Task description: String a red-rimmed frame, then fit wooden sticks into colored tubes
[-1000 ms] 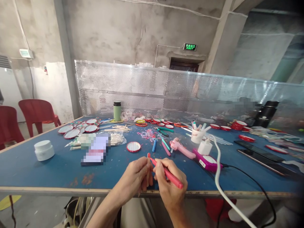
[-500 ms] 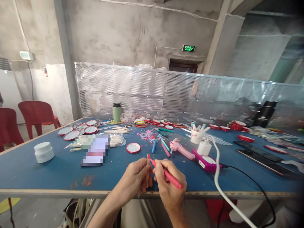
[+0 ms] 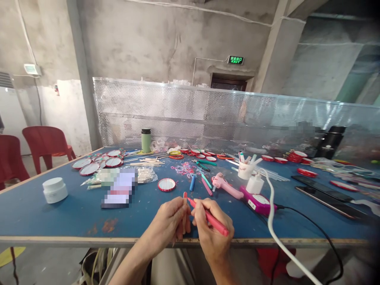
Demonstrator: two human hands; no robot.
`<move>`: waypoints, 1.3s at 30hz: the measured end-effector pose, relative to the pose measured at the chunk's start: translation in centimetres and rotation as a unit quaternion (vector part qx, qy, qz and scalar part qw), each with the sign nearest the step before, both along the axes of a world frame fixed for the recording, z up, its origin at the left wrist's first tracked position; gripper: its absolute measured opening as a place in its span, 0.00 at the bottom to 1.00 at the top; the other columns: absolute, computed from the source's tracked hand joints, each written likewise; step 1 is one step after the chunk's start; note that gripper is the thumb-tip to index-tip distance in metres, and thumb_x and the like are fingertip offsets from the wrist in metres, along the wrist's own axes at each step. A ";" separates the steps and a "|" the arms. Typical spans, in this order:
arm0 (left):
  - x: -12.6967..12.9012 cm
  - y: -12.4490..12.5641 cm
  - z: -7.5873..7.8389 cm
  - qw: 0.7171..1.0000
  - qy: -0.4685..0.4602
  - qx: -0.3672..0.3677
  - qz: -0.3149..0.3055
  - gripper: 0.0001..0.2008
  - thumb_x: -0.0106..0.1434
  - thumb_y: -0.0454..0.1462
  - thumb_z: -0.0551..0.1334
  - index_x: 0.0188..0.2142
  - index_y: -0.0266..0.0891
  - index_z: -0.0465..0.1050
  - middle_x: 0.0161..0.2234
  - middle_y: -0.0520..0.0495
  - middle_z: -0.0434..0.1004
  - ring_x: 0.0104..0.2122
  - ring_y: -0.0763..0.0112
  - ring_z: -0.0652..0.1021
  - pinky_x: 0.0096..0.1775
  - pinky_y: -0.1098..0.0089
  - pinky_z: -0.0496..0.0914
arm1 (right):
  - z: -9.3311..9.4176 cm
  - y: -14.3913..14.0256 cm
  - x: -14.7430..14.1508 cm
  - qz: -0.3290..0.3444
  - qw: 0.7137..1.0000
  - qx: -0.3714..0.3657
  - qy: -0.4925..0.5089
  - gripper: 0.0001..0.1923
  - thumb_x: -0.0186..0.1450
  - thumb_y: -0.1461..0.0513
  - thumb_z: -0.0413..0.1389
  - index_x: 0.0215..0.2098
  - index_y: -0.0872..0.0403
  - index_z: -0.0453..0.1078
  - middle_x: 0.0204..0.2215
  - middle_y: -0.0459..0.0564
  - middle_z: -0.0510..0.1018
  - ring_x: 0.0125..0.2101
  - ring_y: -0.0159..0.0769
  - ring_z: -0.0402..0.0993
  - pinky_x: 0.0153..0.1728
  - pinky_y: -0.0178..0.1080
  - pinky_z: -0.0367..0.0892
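My left hand pinches a flat wooden stick upright near the table's front edge; the stick's top end is red. In my right hand is a red marker pen, gripped like a pencil. Its tip points at the stick just below the red end; whether it touches I cannot tell. Beyond my hands lies a round red-rimmed disc. A blue marker and a pink marker lie past the stick, beside a pink glue gun.
A blurred phone and a white jar stand to the left. At right are a magenta power device, a white cable and a cup of pens. A perforated metal screen closes the table's back.
Almost nothing differs. My hands, the marker and the stick hold nearly the same position.
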State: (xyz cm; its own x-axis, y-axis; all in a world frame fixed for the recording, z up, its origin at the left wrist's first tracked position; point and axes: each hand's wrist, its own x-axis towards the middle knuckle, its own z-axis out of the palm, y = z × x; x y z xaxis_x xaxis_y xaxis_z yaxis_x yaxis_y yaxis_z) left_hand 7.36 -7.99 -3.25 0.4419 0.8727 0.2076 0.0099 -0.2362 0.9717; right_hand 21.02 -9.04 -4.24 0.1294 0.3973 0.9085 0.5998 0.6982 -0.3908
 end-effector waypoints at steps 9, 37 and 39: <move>0.0 0.1 -0.1 1.000 -0.007 -0.003 -0.005 0.23 0.68 0.55 0.52 0.28 0.39 0.63 0.19 0.54 0.65 0.15 0.80 0.63 0.16 0.78 0.55 | 0.0 0.0 0.0 -0.011 1.000 0.002 0.014 0.11 0.69 0.64 0.53 0.27 0.54 0.68 0.19 0.43 0.73 0.18 0.28 0.71 0.23 0.30 0.66; -0.1 0.0 0.0 1.000 -0.002 0.020 0.003 0.23 0.68 0.54 0.51 0.27 0.39 0.64 0.17 0.55 0.64 0.16 0.78 0.64 0.18 0.77 0.57 | 0.3 0.0 -0.1 0.005 1.000 -0.006 -0.019 0.11 0.69 0.64 0.52 0.28 0.54 0.69 0.20 0.44 0.75 0.19 0.29 0.72 0.22 0.30 0.67; -0.1 0.1 0.0 1.000 0.001 0.017 0.002 0.23 0.68 0.55 0.51 0.27 0.39 0.63 0.17 0.55 0.63 0.16 0.78 0.64 0.18 0.77 0.57 | 0.3 0.1 -0.1 0.003 1.000 -0.002 -0.020 0.10 0.69 0.64 0.53 0.28 0.54 0.69 0.20 0.44 0.75 0.18 0.29 0.72 0.22 0.30 0.67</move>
State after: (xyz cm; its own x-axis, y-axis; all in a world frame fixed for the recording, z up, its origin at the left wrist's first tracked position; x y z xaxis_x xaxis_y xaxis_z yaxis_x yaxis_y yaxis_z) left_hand 7.26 -7.93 -3.25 0.4389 0.8669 0.2365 0.0119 -0.2688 0.9631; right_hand 20.93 -8.97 -3.94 0.0912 0.4021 0.9110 0.6103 0.7003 -0.3702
